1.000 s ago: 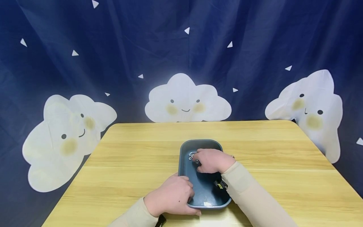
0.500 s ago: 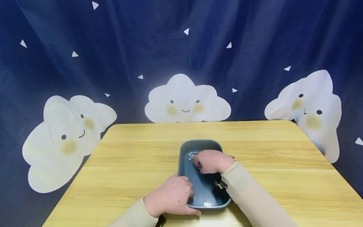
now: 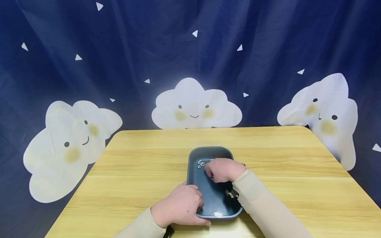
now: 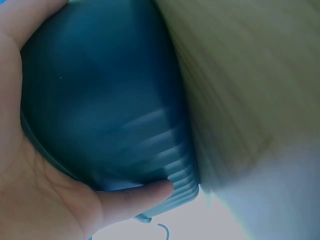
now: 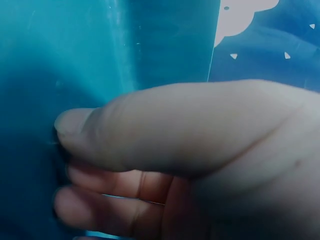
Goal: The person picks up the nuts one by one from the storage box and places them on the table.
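A dark blue-grey plastic tray sits at the middle of the table. My left hand grips its near left corner, fingers over the rim. In the left wrist view my thumb lies against the tray's ribbed outer side. Inside the tray my right hand has its fingers curled, with a small metal nut just showing at them. Left of that hand, several small metal nuts lie on the tray's floor. In the right wrist view the thumb and curled fingers hide whatever is between them.
A small shiny metal piece shows beyond the tray's right rim, partly hidden by my right wrist. The wooden table extends around the tray. Behind it hangs a dark blue curtain with white clouds.
My right hand's fingers have drawn in and slightly toward me, and the nut at them has shifted nearer to me and right. My left hand and the tray have stayed still.
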Tool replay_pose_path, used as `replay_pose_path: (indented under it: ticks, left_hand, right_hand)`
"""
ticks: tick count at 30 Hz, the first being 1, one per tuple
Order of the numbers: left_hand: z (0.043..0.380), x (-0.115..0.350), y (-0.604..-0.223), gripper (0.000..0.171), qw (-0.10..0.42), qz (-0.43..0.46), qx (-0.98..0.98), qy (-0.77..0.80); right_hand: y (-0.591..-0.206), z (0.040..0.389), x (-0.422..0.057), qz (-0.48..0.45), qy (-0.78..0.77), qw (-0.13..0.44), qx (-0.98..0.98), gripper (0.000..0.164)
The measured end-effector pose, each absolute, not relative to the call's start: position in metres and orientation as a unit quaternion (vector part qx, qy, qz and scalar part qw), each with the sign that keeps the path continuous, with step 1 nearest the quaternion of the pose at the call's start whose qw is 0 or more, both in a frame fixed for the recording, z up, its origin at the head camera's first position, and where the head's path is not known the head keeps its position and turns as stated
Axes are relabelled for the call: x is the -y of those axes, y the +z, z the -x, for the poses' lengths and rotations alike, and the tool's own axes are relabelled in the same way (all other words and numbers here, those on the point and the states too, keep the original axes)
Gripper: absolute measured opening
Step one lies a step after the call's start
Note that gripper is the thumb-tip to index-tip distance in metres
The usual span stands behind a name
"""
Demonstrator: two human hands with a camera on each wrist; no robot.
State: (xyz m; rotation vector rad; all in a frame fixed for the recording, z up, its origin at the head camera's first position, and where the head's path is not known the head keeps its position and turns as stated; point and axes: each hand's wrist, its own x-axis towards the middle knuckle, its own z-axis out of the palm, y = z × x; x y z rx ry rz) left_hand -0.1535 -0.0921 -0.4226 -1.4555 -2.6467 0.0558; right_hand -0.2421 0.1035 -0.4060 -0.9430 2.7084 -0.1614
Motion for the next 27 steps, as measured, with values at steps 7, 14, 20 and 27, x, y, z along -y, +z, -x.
replay_pose_path:
  ticks: [7,14,20,27]
  left_hand:
    - [0.1533,0.0913,-0.4221,0.056,0.065,0.483,0.873,0.021]
    - [0.1535,0.0914,-0.4226,0.056,0.052,0.479,0.876,0.015]
    - [0.1530,0.0915,-0.4221,0.055,0.047,0.479,0.876,0.010]
    - [0.1542,0.0912,-0.4222,0.056,0.043,0.475,0.879,0.011]
  right_hand:
    - [-0.4071,0.2419,-0.1052,0.320,-0.044,0.136,-0.937,0.023]
    - [-0.4060,0.2399,-0.1054,0.308,-0.038,0.143,-0.940,0.018]
    - [-0.4044,0.2385,-0.1053,0.312,-0.041,0.141,-0.939,0.017]
    - [-0.3994,0.2391,-0.1059,0.323,-0.039,0.137,-0.936,0.015]
